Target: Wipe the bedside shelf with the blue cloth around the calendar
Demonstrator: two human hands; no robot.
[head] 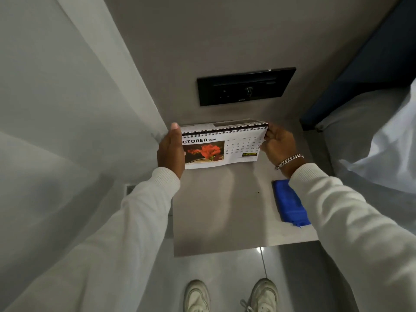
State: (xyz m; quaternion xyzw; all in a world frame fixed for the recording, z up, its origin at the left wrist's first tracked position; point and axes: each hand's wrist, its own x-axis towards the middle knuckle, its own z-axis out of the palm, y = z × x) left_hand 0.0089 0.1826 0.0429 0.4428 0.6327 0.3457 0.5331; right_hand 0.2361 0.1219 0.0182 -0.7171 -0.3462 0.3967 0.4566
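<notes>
Grey walls close in a narrow corner, and the pale shelf (225,210) juts out from them across the middle of the frame, with a black switch panel (246,86) on the wall above it and floor tiles and my two white shoes below. I have the calendar (221,146) between both hands at the back of the shelf, just under the panel. My left hand (170,152) wraps its left end, thumb up by the spiral binding and palm against the edge; my right hand (278,146) pinches the right end near the binding with fingertips, a chain bracelet (289,161) at the wrist. Whether its base touches the shelf I cannot tell. I judge the two-handed hold is there to steady or shift the stand so the surface beneath and beside it can be reached. Its long axis runs left to right across the frame, binding uppermost, the October page with the red flower facing me. The blue cloth (289,202) lies folded at the right edge of the shelf, lower right of centre, partly under my right sleeve, its long side running front to back; no hand is on it. The wiping, by my reading, is not under way at this moment.
</notes>
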